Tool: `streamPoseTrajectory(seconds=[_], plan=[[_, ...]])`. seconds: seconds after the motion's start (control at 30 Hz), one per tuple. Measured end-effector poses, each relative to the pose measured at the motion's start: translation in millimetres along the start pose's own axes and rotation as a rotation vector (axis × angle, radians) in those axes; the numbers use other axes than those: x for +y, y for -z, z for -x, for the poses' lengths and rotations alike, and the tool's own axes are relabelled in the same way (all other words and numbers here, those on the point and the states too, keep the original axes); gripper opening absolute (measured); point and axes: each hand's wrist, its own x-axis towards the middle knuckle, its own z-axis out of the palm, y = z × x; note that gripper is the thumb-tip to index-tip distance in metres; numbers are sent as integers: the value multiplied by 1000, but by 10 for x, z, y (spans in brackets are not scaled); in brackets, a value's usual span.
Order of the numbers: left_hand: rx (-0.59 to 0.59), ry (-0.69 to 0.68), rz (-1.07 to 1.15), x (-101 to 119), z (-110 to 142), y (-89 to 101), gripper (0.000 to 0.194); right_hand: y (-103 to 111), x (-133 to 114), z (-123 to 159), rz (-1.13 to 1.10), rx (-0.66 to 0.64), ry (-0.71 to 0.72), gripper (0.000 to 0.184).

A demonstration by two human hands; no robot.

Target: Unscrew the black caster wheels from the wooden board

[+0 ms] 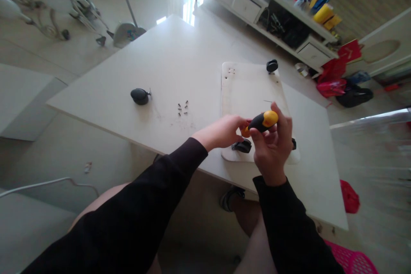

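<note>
My right hand (272, 147) is closed around a screwdriver with a black and yellow handle (263, 121), held above the near end of a pale board (250, 94) that lies on the white table (180, 64). My left hand (223, 132) has its fingers pinched at the screwdriver's lower orange end. Below my hands a black caster wheel (242, 146) sits at the board's near corner. Another caster (272, 65) stands at the board's far corner. A loose caster (140, 96) lies on the table to the left, and several small dark screws (183, 108) lie between it and the board.
A white shelf unit (282, 13) with tools and yellow items stands beyond the table. Red bags (334, 77) lie on the floor to the right, and a pink basket (353, 261) at bottom right. A drying rack (64, 4) is at the top left.
</note>
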Motion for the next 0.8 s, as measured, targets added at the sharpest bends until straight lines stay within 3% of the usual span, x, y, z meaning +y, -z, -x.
streamPoseTrajectory(seconds=[0.13,0.37,0.6,0.8], plan=[[28,19,14,-30,-47,-29,11,43,-42,3,-38,-74,-40,68],[136,78,20,-76,-101,-113,7,-21,-48,-40,-36,38,-41,63],[82,-4,61,-116,-111,-86,9,-44,-90,-69,-39,74,-45,58],[131,104,-6,-101,-106,-110,6,-40,-94,-55,-35,37,-37,61]])
